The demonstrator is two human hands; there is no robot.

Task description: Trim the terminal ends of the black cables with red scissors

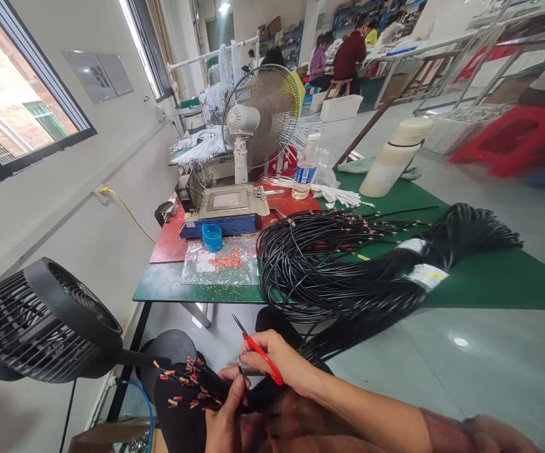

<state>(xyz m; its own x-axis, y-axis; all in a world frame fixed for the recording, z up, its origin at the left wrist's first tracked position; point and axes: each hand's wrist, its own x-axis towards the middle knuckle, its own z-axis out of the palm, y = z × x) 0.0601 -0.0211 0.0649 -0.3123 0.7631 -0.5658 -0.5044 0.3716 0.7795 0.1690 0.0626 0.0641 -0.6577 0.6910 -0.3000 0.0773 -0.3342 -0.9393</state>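
A bundle of black cables with short red and pale wire ends lies across my lap. My left hand is closed around it, thumb on top, the cut ends pointing left. In my right hand are red-handled scissors, their dark blades pointing up and left, away from the bundle. The right fingertips are close to the left thumb, at a single cable end; whether they pinch it I cannot make out. On the green table ahead rests a big coil of black cables, some of it hanging over the front edge.
A plastic bag with red scraps and a blue cup lie before a blue-sided device. Behind stand a drink bottle, a pale flask and a fan. Another fan is at left. People sit farther back.
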